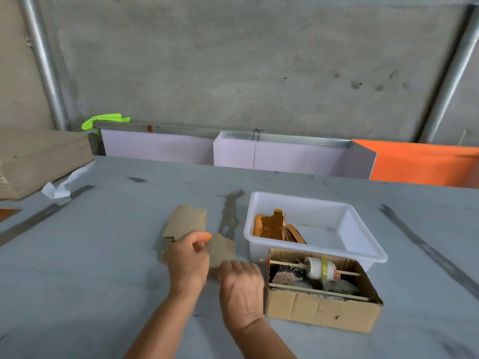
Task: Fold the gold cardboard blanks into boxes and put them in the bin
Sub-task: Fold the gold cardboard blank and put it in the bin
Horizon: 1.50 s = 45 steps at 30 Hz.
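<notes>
While both of my hands work near the front edge of the grey worktop [103, 255], I see the stack of cardboard blanks [186, 224] lying brown side up around the middle of it, just left of the white plastic bin [363, 244]. My left hand [188, 260] rests on the near end of the stack with its fingers curled and the thumb raised; whether it actually pinches a blank I cannot tell. My right hand [242, 288] lies knuckles up, its fingers curled down onto a single blank [221, 250] that sits askew at the stack's near right corner; the grip itself is hidden under the hand. Inside the bin, against its left wall, stand a few folded gold boxes [273, 226]. Touching the bin's near wall is an open corrugated carton [318, 307] holding a spool on a wooden stick [318, 268]. Big flat cardboard sheets [39, 156] sit at the far left corner.
</notes>
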### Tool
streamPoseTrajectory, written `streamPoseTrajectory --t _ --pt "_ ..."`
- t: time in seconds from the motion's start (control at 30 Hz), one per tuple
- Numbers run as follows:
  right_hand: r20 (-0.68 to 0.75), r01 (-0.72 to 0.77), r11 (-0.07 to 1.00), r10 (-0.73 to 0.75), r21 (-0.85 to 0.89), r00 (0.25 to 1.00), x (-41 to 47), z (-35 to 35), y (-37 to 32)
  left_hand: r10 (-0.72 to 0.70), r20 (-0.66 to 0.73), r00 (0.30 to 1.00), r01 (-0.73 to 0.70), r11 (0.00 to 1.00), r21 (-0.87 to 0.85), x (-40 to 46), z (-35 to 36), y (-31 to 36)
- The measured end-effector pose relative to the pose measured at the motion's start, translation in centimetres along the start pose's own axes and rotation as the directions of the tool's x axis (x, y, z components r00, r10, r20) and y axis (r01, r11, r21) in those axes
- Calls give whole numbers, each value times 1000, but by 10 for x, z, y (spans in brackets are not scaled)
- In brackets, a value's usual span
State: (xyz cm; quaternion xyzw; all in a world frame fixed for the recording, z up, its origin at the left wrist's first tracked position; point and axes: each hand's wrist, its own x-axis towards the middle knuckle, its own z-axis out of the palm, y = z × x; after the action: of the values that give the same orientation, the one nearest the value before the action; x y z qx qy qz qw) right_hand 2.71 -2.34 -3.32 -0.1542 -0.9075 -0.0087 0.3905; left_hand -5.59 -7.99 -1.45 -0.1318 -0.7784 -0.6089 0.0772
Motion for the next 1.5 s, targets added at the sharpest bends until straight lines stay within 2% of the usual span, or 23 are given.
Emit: streamPoseTrajectory --t 0.1,0.17,0.2,0.27,0.3,0.37,0.5,0.63,0.7,0.73,0.77,0.83,0.87,0.9,0.93,0.97,1.0,1.07,1.17,1.23,1.33,1.43,1.5 --pt "-39 -207 961 218 181 975 -8 -28 11 136 -4 991 -135 987 92 -10 -14 7" --pt "112 -422 834 410 355 905 -19 -45 24 134 120 984 -149 982 119 -18 -17 10" --pt "217 -505 722 460 473 861 -25 -51 32 92 199 976 -114 988 100 -22 -17 13" --pt "375 -610 431 514 665 772 -39 -61 51 10 346 938 -20 999 26 -32 -13 18" --pt "448 -651 304 526 695 723 -45 -67 59 1 395 919 0 1000 -3 -37 -9 20" --pt "562 -727 153 536 669 630 -55 -76 73 6 450 893 8 1000 -29 -45 0 21" --pt "621 -773 11 588 634 518 -68 -92 97 -9 530 848 41 998 -48 -65 17 25" --pt "584 -709 -64 621 702 522 -72 -103 116 36 604 796 -8 999 -49 -85 28 30" --pt "549 -682 -40 628 730 551 -75 -106 122 108 606 788 -104 994 -42 -94 31 32" --pt "523 -674 11 623 739 582 -79 -106 124 163 599 784 -176 984 -36 -98 33 33" --pt "476 -664 91 625 742 619 -83 -106 126 223 583 782 -250 968 -35 -102 33 35" --pt "338 -606 321 600 728 725 -94 -107 133 389 524 758 -434 900 -41 -112 30 31" --pt "243 -547 463 565 698 788 -100 -109 136 507 491 709 -563 825 -39 -116 28 26" --pt "130 -448 626 486 638 864 -107 -110 139 616 471 632 -687 726 -27 -121 25 19" --pt "47 -323 774 356 544 933 -116 -112 142 694 467 548 -778 627 -20 -127 23 11" --pt "19 -201 869 216 452 976 -125 -113 144 737 478 478 -837 548 -8 -134 20 2" --pt "37 -116 922 110 369 993 -135 -113 145 755 500 425 -872 489 3 -140 18 -6" --pt "117 -16 961 -17 274 993 -152 -112 146 756 550 355 -909 416 16 -150 16 -19" --pt "203 25 975 -71 219 977 -168 -110 145 733 618 284 -940 339 30 -159 14 -29" --pt "241 3 980 -51 197 969 -171 -110 143 700 652 292 -937 347 46 -161 13 -30" --pt "294 -60 979 0 197 956 -168 -112 140 643 676 361 -897 439 61 -164 11 -30" --pt "324 -174 965 104 195 940 -170 -111 136 544 679 494 -794 600 97 -166 14 -31" --pt "351 -307 937 234 168 906 -172 -109 134 418 674 609 -679 714 170 -165 18 -31"
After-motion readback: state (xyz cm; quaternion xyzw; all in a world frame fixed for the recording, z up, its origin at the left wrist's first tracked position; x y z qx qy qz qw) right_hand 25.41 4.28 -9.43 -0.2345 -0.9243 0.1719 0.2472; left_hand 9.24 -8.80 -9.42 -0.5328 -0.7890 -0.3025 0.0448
